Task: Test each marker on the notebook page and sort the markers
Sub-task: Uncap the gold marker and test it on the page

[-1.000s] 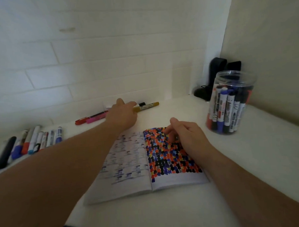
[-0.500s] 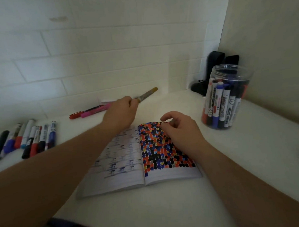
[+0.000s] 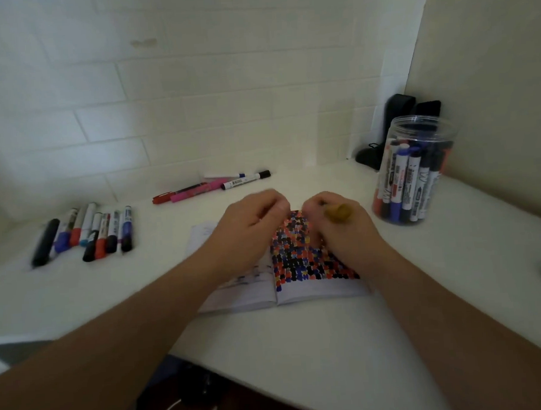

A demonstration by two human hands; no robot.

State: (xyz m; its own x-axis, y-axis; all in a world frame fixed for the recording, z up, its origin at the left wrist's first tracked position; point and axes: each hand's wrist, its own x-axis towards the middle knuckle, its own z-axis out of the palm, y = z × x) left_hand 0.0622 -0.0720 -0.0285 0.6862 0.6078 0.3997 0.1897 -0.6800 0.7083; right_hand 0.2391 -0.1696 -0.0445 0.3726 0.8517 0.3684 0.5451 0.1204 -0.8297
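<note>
Gold marker (image 3: 338, 213): held in the right hand (image 3: 338, 229), fingers curled round its barrel, blunt end showing above the knuckles, over the upper part of the notebook's right page. Left hand (image 3: 251, 227): close beside the right, fingers curled inward at the marker's hidden front end; whether they grip anything cannot be told through blur. Notebook (image 3: 281, 266): open flat on the white table (image 3: 300, 343), right page filled with red, blue, black and yellow dabs, left page faintly marked. Row of markers (image 3: 87, 233): lying side by side, far left of the table. Small group of markers (image 3: 212, 185): red, pink and white-barrelled, near the tiled wall. Clear jar (image 3: 412, 170): right of the notebook, markers standing upright inside
</note>
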